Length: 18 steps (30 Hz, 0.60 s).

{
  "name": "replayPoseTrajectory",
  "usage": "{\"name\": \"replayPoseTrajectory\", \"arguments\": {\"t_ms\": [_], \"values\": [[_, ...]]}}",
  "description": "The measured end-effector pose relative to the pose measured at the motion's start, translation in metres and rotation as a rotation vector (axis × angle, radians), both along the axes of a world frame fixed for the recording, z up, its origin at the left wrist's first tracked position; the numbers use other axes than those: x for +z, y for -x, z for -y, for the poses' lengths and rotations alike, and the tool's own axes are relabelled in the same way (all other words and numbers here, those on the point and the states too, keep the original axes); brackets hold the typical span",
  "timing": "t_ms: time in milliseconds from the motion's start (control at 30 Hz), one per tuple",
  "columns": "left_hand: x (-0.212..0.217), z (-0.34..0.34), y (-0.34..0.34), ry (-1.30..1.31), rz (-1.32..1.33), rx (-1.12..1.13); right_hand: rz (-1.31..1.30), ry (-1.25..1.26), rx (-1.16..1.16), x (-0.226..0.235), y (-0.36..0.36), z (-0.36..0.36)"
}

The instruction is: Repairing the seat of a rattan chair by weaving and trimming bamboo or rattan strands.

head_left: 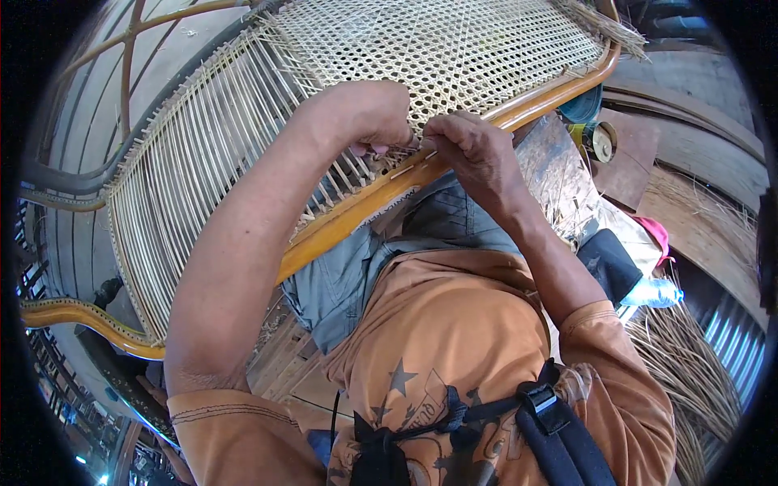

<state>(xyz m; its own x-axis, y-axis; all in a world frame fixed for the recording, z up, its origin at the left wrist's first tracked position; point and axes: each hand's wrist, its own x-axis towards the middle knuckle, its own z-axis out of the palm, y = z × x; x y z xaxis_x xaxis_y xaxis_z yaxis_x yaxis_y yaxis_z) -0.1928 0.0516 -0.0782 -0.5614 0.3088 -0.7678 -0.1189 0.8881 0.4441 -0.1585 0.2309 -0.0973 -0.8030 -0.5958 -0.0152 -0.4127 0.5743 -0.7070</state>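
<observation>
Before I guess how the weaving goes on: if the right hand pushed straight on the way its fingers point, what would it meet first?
The right hand points left along the wooden frame rail, so it would likely meet the left hand, which almost touches it over the cane strands; depth is unclear.

A pale straw cane panel (438, 44), woven in an open lattice, is framed by an orange-brown rim (356, 212); an orange shirt (454, 324) is printed with dark stars.

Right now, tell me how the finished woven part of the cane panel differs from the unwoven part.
The finished woven cane mesh is a dense lattice with small regular holes; the unwoven strands run only in parallel lines with long open gaps. The mesh fills the panel's far end, the strands the near left end. Both hands, left hand and right hand, work where mesh meets strands. Both parts are pale cane stretched in the same orange wooden frame.
</observation>
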Motion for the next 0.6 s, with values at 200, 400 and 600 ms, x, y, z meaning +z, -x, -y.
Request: {"name": "replayPoseTrajectory", "arguments": {"t_ms": [200,400,600], "values": [[-0.002,-0.003,0.0,-0.013,-0.009,0.021,-0.049,-0.138,0.026,-0.001,-0.004,0.0],[-0.012,0.005,0.0,-0.112,-0.051,-0.048,-0.208,-0.339,0.202,-0.007,0.002,0.007],[-0.015,0.052,-0.02,-0.164,-0.454,0.015,-0.271,-0.263,0.306,-0.01,0.012,-0.002]]}}
